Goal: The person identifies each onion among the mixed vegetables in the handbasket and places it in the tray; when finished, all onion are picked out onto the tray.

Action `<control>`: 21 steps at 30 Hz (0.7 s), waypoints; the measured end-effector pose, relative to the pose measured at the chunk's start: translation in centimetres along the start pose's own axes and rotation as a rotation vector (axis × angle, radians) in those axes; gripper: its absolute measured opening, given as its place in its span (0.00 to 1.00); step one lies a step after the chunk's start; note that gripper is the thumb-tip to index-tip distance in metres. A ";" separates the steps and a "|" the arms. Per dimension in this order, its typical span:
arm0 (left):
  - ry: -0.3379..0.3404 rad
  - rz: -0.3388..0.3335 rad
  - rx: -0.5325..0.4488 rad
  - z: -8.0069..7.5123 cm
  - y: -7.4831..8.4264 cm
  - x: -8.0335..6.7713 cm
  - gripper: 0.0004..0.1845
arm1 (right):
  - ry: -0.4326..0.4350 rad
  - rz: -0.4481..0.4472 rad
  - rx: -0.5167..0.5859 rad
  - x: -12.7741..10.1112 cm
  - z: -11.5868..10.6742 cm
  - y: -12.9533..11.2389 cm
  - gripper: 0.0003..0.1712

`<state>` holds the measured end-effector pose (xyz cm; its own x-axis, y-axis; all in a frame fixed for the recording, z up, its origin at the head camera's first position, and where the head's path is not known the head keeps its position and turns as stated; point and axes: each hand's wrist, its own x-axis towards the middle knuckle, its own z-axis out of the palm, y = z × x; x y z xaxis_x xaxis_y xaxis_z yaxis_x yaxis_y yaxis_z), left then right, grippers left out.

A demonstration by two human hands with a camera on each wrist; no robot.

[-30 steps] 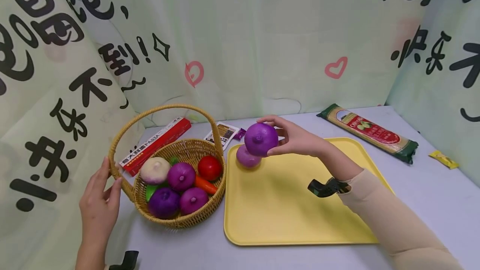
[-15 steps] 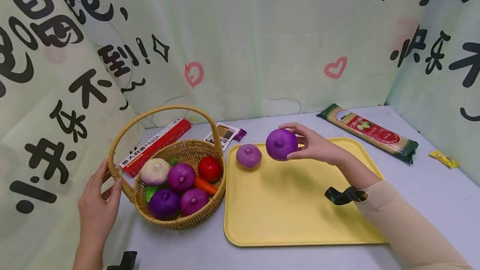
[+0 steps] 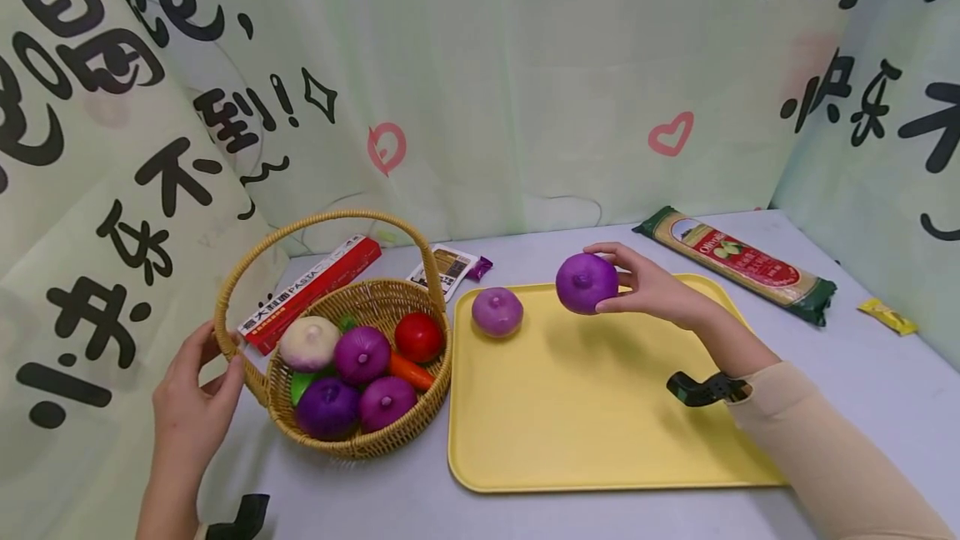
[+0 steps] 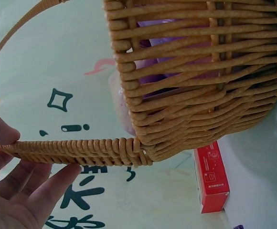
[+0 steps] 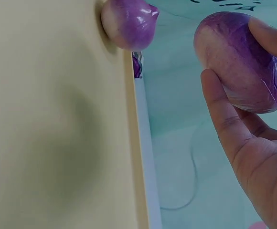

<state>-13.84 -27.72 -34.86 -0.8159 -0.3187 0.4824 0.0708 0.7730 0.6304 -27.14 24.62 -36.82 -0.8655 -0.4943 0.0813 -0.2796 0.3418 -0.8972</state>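
Observation:
My right hand grips a purple onion by its sides, held up over the far part of the yellow tray. In the right wrist view this onion looks glossy, with the fingers and thumb curled round it. A smaller, paler purple onion sits at the tray's far left corner. With thumb and fingers, my left hand pinches the handle of a wicker basket. Inside the basket lie several purple onions, a whitish one, a tomato and a carrot.
Behind the basket lies a red pasta box, with a printed card and a small purple packet beside it. A green-ended long package lies at the back right, near a yellow packet. Printed curtains surround the table.
My right hand has carried the purple onion to the right, away from the smaller onion on the tray. My left hand stays at the basket handle.

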 end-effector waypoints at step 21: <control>-0.033 -0.017 0.003 0.0 -0.5 0.2 0.25 | 0.008 0.070 0.033 0.3 -0.5 2.8 0.41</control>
<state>-14.03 -28.21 -35.08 -0.8355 -0.3137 0.4511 0.0548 0.7693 0.6365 -28.38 25.88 -39.06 -0.8859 -0.4635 0.0209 -0.2040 0.3487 -0.9148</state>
